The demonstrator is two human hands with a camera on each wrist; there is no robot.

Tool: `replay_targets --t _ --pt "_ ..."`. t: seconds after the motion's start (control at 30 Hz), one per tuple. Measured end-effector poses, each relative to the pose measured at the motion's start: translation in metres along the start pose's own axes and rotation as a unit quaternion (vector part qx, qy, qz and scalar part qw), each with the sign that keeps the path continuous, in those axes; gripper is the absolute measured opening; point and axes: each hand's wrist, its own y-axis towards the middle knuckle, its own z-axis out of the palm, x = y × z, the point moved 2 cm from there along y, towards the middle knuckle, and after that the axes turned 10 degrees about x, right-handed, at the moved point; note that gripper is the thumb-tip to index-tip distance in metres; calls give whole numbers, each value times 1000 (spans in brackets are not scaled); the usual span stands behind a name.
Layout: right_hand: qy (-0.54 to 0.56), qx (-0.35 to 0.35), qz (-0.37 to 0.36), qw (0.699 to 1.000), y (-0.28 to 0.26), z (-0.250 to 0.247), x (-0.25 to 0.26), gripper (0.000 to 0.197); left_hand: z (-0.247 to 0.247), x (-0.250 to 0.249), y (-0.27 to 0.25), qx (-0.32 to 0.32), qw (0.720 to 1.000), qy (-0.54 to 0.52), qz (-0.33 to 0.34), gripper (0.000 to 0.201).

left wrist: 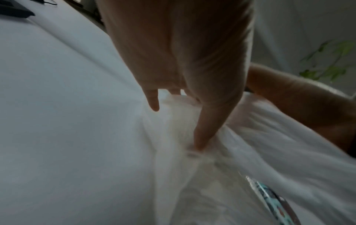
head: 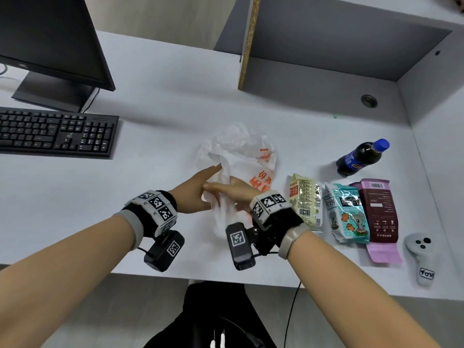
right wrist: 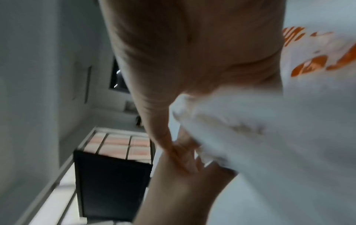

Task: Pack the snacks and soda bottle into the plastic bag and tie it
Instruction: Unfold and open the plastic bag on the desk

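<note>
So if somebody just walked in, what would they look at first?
Probably the two hands, left hand and right hand, fumbling with the crinkly white plastic bag with orange print in the middle of the desk. Next, the soda bottle with its bright blue cap at the right, and the three snack packets in a row in front of it.

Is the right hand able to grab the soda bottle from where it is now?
Probably yes, but not right away. The right hand is busy gripping the plastic bag. The soda bottle lies on its side to the right, beyond the snack packets, with nothing over it, so the way looks free once the hand lets go.
</note>
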Motion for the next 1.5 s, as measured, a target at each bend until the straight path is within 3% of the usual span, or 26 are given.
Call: replay_targets --t 0.07,0.13,0.23,0.3,0.43,0.53,0.67,0.7,0.73,0.83,0.9,0.97,1.03,1.1,1.13,1.2,1.3,1.37,1.5 --pt "7 -41 -13 999 -7 -14 0 37 -4 2 -1 16 1000 -8 18 44" --pt "23 -103 -43 993 -16 -35 -3 31 -13 10 -2 22 1000 -4 -18 25" --pt "115 -186 -79 973 -38 -72 -9 21 -28 22 -5 -25 995 39 -89 24" --pt "130 -261 -59 955 -52 -99 -19 25 -37 38 -11 -49 983 70 -164 30" --pt "136 -350 8 927 -69 -138 -50 33 -44 62 -21 -19 963 87 -253 34" --pt "143 -360 43 921 -71 -141 -66 28 -46 51 -18 -22 975 28 -218 42" --pt "124 -347 53 928 -69 -129 -68 40 -48 -1 -3 -133 981 -94 -110 22" --pt "128 -350 48 927 -69 -127 -66 40 -45 -15 1 -114 983 -117 -89 21" --pt "137 -350 41 926 -68 -125 -65 41 -38 -27 7 -67 989 -108 -77 34" --pt "162 -341 19 926 -60 -125 -64 52 -3 -44 21 80 989 75 -102 87" --pt "185 -333 -6 925 -66 -124 -58 47 17 -35 27 93 969 181 -143 100" --pt "205 -343 -37 916 -79 -126 -51 39 25 -19 29 75 954 210 -200 84" --pt "246 -347 -61 903 -84 -136 -51 42 17 -3 27 34 958 160 -234 49" --pt "280 -338 -55 897 -87 -143 -59 68 4 6 23 -38 968 59 -242 33" --pt "257 -351 -39 900 -88 -144 -63 81 -4 9 22 -80 967 12 -243 31" --pt "141 -418 -35 897 -93 -147 -69 85 -21 7 21 -157 958 -60 -234 27" --pt "-60 -498 -133 855 -104 -133 -58 87 -40 -8 24 -222 949 -129 -184 17" --pt "-203 -448 -187 851 -100 -115 -43 90 -47 -21 26 -251 946 -144 -146 12" --pt "-410 -340 -92 841 -73 -87 -27 91 -53 -40 26 -294 938 -160 -86 13"
